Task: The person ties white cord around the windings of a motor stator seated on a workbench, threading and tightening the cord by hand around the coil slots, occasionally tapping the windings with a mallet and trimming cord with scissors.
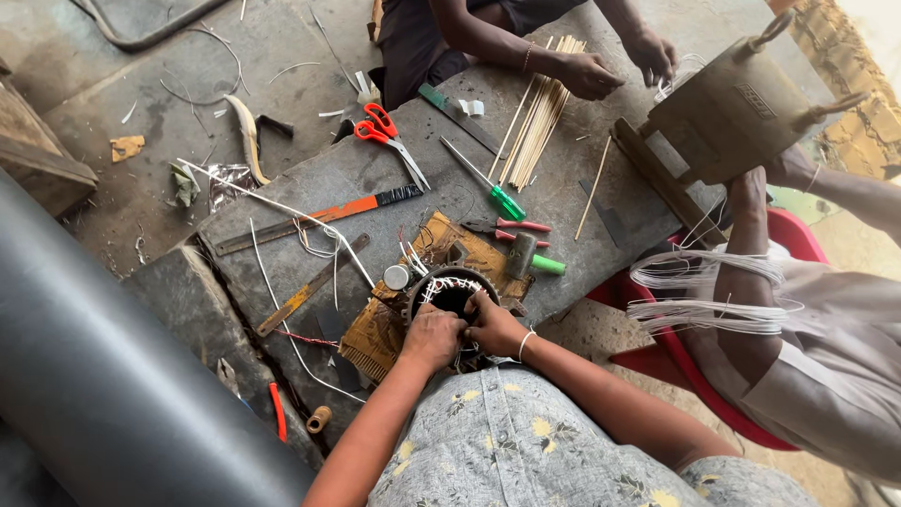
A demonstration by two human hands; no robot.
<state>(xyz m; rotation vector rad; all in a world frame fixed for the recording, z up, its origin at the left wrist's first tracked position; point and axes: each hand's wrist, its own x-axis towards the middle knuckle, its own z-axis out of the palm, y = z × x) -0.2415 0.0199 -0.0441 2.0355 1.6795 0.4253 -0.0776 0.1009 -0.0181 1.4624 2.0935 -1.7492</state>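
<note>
Both of the person's hands work at the near edge of the grey stone slab surface (563, 216). The left hand (434, 336) and the right hand (495, 329) are pressed together on the near rim of one round dark metal motor stator with pale winding wires (450, 289). The fingers of both curl over that rim and into the windings. The grip of each looks clenched on the stator's rim, though the fingertips are hidden.

The stator sits on one brown piece of worn cardboard (394, 324), whose near corner overhangs the slab's edge. Little open room is left around it. One small silver cylinder (397, 276) lies just to its left, and one green-handled hammer (535, 260) lies just to its right. One pair of red-handled pliers (511, 230) lies beyond the hammer.

Further back the slab is more open. There lie one green-handled screwdriver (488, 188), one pair of orange-handled scissors (389, 136), and one long orange and black flat tool (319, 218). One bundle of thin pale sticks (540, 113) reaches the far edge.

Two hands of a second person (615, 66) rest at that far edge. At the right, a third person's arm (746, 272) is wrapped in loops of white wire (704, 296).
</note>
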